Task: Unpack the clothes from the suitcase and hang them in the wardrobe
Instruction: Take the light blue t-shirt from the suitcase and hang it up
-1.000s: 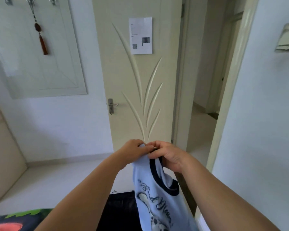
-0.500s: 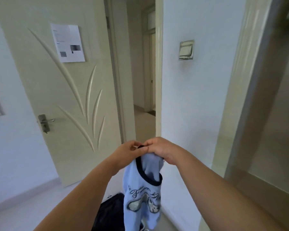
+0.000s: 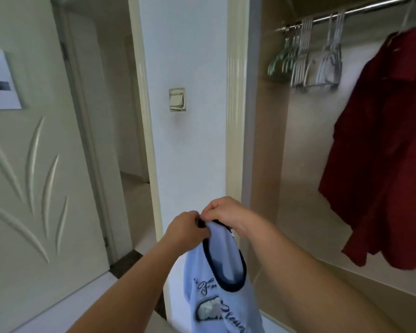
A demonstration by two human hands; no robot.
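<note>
A light blue T-shirt (image 3: 216, 296) with a dark navy collar and a print on its front hangs in front of me. My left hand (image 3: 185, 230) and my right hand (image 3: 228, 216) both pinch it at the top by the collar, close together. To the right stands the open wardrobe (image 3: 269, 145) with a metal rail (image 3: 346, 14). Several empty hangers (image 3: 303, 61) hang on the rail's left part. A dark red shirt (image 3: 380, 150) hangs on the rail further right. The suitcase is out of view.
A cream door (image 3: 34, 176) with leaf carving and a taped paper stands open at left, with a hallway behind it. A white wall section with a light switch (image 3: 177, 99) separates the doorway from the wardrobe. A dark threshold strip lies on the floor below.
My view has swung right: the door slid left and the wardrobe with hangers and red shirt came into view. Both hands keep pinching the blue T-shirt's collar.
</note>
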